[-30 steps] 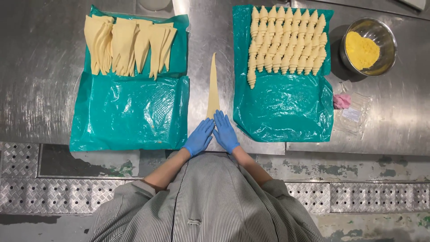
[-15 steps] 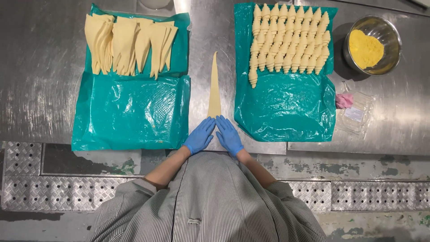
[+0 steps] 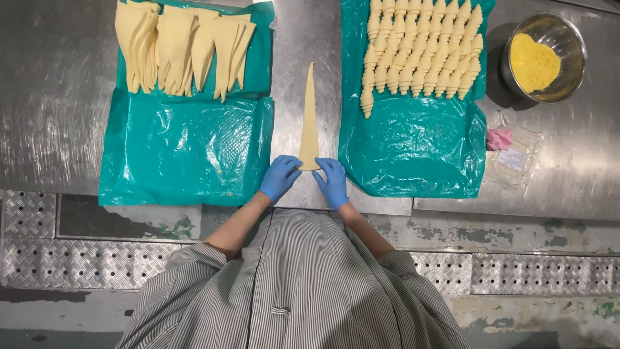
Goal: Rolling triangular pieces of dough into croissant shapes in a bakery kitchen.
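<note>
A long thin triangle of pale dough point(image 3: 309, 116) lies flat on the steel table point(image 3: 51, 116), its point away from me. My left hand point(image 3: 279, 177) and my right hand point(image 3: 332, 181), both in blue gloves, rest their fingertips on the wide near end of the triangle. On the left, a teal plastic sheet point(image 3: 187, 152) carries a pile of cut dough triangles point(image 3: 184, 48) at its far end. On the right, another teal sheet point(image 3: 413, 145) bears rows of rolled raw croissants point(image 3: 423, 55).
A steel bowl point(image 3: 568, 39) of yellow crumbly stuff point(image 3: 533, 63) stands at the far right. A clear bag point(image 3: 513, 158) with a pink item point(image 3: 498, 138) lies beside the right sheet. Ribbed metal floor plates point(image 3: 77, 262) run below the table edge.
The view has shifted slightly. My hands stay on the wide end of the dough triangle, fingers moved a little onto it.
</note>
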